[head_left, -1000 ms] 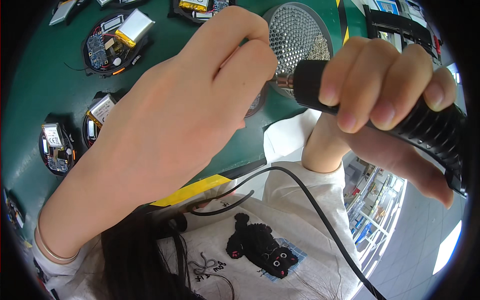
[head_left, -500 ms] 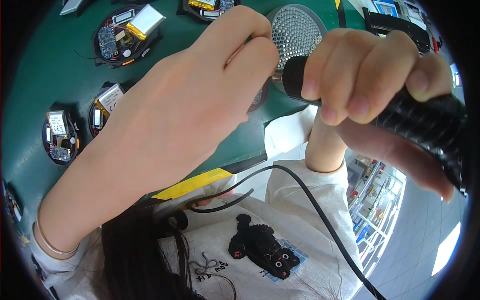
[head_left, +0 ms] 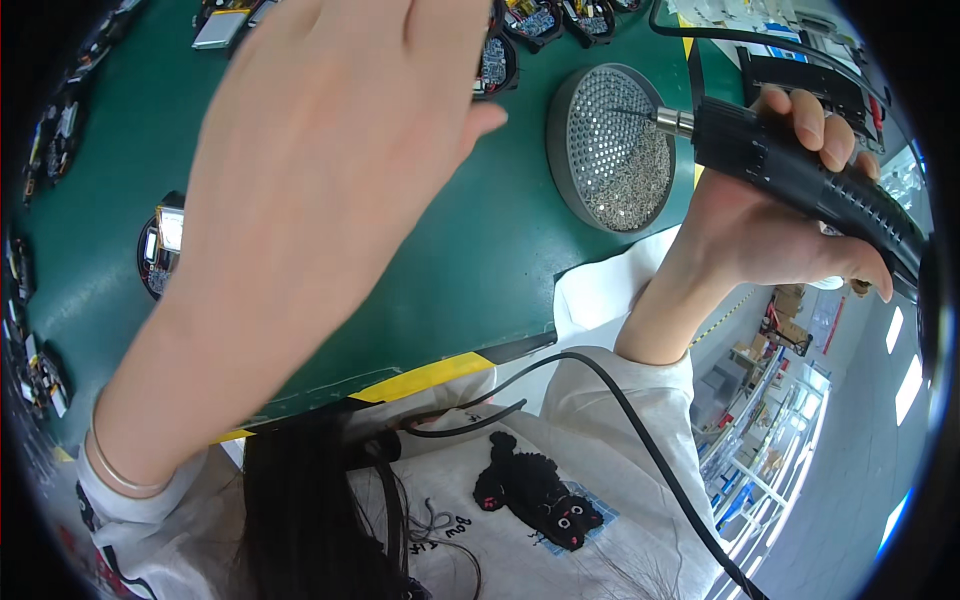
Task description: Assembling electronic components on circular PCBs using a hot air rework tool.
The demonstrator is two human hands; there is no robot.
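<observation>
The right hand (head_left: 770, 215) was closed around a black soldering iron (head_left: 800, 170), angled so its tip reached the round perforated tray (head_left: 610, 150) on the green table (head_left: 480, 270). The left hand (head_left: 310, 170) hovered open and empty above the circuit boards (head_left: 160, 245).

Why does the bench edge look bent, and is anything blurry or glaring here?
Head view: the fisheye lens bows the green bench edge and leaves black corners. The left hand, close to the camera, is soft and slightly smeared; the right hand with the black soldering iron is sharper. Lighting is even, with bright glare only from the windows at the right rim.
</observation>
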